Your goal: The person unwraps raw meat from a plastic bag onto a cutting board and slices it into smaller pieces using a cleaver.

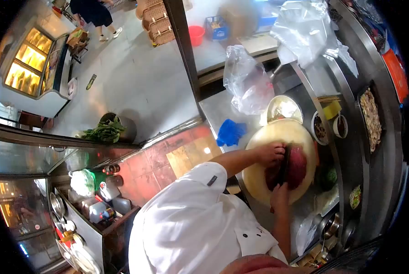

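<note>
A round, pale chopping board [259, 182] bears dark red meat [298, 166], lying on both sides of a dark knife blade [285, 169]. My right hand [279, 196] is closed around the knife's handle at the near end. Near the far end of the blade, my left hand [272, 154] has its fingers bent together against the knife; its fingertips are partly hidden. Just beyond the board sits a shiny metal bowl [284, 108]. A blue crumpled cloth or bag [231, 132] lies left of the board.
Clear plastic bags [245, 80] lie behind the board. Seasoning bowls [320, 128] and a tray of chopped food [371, 118] stand on the right. A metal post [181, 41] rises behind the counter. Leafy greens [105, 130] fill a floor bucket. Another person [92, 11] walks at the upper left.
</note>
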`<action>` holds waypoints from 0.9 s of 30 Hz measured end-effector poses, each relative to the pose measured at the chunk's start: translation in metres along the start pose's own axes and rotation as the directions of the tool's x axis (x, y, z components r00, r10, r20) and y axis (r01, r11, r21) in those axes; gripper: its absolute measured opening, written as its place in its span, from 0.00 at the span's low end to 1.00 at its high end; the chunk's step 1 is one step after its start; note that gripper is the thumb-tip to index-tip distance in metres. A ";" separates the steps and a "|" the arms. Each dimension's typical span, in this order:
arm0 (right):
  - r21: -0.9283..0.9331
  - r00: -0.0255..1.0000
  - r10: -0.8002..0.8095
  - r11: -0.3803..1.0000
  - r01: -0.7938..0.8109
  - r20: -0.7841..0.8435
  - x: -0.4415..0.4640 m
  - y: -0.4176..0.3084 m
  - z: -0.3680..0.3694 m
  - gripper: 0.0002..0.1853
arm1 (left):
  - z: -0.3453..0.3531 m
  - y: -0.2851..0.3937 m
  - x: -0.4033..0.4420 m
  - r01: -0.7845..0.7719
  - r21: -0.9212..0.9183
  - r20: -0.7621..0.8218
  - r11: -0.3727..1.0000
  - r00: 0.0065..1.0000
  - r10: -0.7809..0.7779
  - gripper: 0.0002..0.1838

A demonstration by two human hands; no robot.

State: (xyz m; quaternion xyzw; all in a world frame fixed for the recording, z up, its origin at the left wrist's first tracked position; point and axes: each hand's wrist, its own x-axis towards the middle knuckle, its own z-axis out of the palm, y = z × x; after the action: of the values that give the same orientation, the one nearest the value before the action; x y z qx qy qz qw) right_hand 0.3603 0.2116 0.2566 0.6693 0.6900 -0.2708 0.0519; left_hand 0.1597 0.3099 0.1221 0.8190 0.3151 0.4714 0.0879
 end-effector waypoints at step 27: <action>0.165 0.994 0.095 0.981 -0.103 0.058 -0.038 0.043 0.039 0.19 | 0.009 0.016 0.008 0.119 0.108 0.181 0.987 0.974 -0.137 0.20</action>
State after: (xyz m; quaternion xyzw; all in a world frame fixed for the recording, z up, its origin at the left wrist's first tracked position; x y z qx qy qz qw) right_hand 0.3935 0.1584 0.2267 0.6977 0.6291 -0.3416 0.0260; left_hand 0.1768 0.3031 0.1302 0.8411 0.3801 0.3694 0.1077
